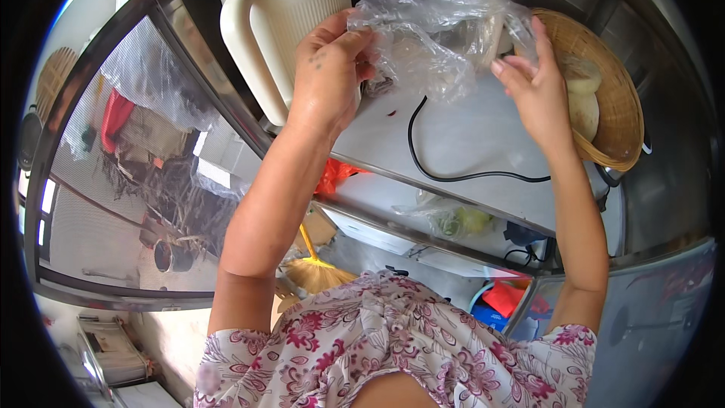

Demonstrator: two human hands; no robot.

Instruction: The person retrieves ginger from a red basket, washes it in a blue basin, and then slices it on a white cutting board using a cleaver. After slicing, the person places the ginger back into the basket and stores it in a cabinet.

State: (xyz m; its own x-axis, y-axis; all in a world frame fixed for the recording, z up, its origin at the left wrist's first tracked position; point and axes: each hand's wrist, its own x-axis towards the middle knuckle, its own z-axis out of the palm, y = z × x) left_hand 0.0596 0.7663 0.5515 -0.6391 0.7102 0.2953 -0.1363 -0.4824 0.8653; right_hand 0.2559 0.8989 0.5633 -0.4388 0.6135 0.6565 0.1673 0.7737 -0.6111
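Observation:
My left hand (pixel 334 62) pinches one end of a crumpled clear plastic bag (pixel 430 51) between thumb and fingers. At the other end, my right hand (pixel 535 76) has its fingers apart; a bag edge lies against the index finger, and whether it is gripped is unclear. The bag hangs above a shelf (pixel 470 136), hiding part of what stands behind. Close to my left hand stands a large cream appliance with a handle (pixel 300 17). Beside my right hand sits a woven bamboo basket (pixel 617 107) holding pale round vegetables or fruit (pixel 583 96), partly in plastic.
A black cable (pixel 416 147) curves across the shelf. On the lower shelf lie a plastic bag of green produce (pixel 459 221) and a red plastic bag (pixel 334 175). A straw broom (pixel 317 275) stands below. To the left is a mesh window (pixel 141 181) in a dark frame.

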